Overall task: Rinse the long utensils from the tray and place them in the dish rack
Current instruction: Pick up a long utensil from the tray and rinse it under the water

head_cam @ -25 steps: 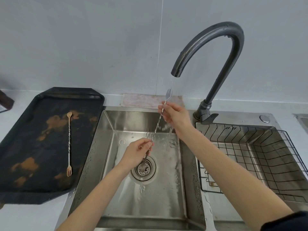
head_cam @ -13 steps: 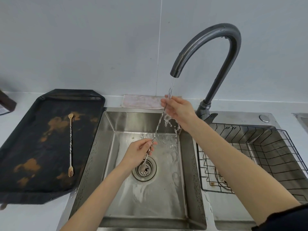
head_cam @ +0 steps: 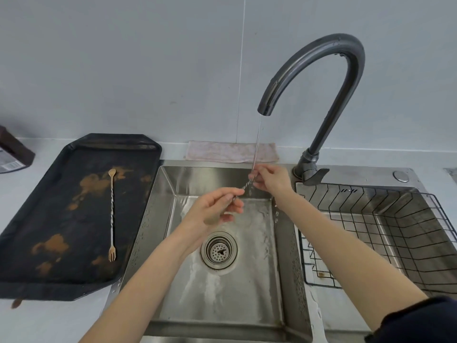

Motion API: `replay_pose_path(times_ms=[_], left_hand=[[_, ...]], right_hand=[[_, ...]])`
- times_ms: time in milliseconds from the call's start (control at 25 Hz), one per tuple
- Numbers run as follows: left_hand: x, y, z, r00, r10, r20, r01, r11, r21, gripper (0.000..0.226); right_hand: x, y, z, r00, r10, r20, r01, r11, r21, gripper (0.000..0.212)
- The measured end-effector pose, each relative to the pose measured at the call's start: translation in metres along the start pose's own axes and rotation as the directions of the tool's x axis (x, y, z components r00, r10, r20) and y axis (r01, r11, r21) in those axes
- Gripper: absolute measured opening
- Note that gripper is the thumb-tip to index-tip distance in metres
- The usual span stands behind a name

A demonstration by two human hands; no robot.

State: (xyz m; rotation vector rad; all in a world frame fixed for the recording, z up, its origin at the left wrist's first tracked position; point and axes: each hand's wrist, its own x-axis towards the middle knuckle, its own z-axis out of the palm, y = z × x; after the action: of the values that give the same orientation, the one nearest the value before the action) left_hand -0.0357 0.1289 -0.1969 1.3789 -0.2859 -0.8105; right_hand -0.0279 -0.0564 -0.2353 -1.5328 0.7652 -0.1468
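Left hand (head_cam: 214,211) now higher, both hands pinching twisted utensil (head_cam: 244,186) under faucet (head_cam: 319,78) stream.

I see two bare forearms entering from the lower edge of my view, both uncovered from wrist to near the elbow. The left hand (head_cam: 212,211) carries no glove, ring, watch or band that I can make out. The right hand (head_cam: 270,178) is likewise ungloved, with no jewellery visible. The fingernails appear short and unpainted, though fine detail is soft. On the right arm, a dark sleeve (head_cam: 418,323), navy or black, sits bunched at the elbow in the lower right corner; its fabric looks plain, without markings. I see no sleeve on the left arm within the frame.
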Motion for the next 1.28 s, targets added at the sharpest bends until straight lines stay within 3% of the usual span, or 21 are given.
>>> replay_pose_path(times_ms=[120,280,360,480,640,800,920,1120,1280], left_hand=[[0.009,0.01,0.002,0.999,0.043,0.026,-0.043,0.999,-0.019,0.026],[0.028,0.017,0.013,0.998,0.029,-0.056,-0.019,0.984,0.178,0.02],[0.039,0.017,0.019,0.988,0.039,-0.148,0.006,0.957,0.289,0.022],[0.05,0.015,0.025,0.976,0.074,-0.204,0.013,0.92,0.392,0.019],[0.059,0.022,0.031,0.966,0.168,-0.197,-0.045,0.858,0.512,0.021],[0.072,0.035,0.035,0.955,0.211,-0.21,-0.077,0.857,0.51,0.023],[0.077,0.041,0.037,0.957,0.218,-0.194,-0.09,0.854,0.512,0.019],[0.081,0.046,0.037,0.967,0.178,-0.18,-0.11,0.937,0.332,0.025],[0.082,0.053,0.037,0.964,0.22,-0.148,-0.168,0.938,0.302,0.023]], right_hand=[[-0.012,0.032,-0.003,0.987,0.067,0.146,-0.029,0.968,-0.249,0.03],[-0.041,0.067,-0.006,0.921,0.117,0.373,0.114,0.833,-0.542,0.028],[-0.051,0.075,-0.008,0.89,0.104,0.444,0.212,0.767,-0.605,0.024],[-0.053,0.077,-0.009,0.896,0.06,0.439,0.271,0.709,-0.651,0.022],[-0.051,0.079,-0.012,0.931,0.012,0.366,0.25,0.708,-0.66,0.022],[-0.053,0.084,-0.012,0.933,0.025,0.359,0.242,0.695,-0.677,0.02],[-0.053,0.076,-0.011,0.94,-0.016,0.341,0.229,0.77,-0.596,0.018],[-0.045,0.052,-0.01,0.95,-0.088,0.299,0.211,0.887,-0.412,0.015],[-0.048,0.056,-0.01,0.976,-0.122,0.18,0.178,0.923,-0.342,0.012]])
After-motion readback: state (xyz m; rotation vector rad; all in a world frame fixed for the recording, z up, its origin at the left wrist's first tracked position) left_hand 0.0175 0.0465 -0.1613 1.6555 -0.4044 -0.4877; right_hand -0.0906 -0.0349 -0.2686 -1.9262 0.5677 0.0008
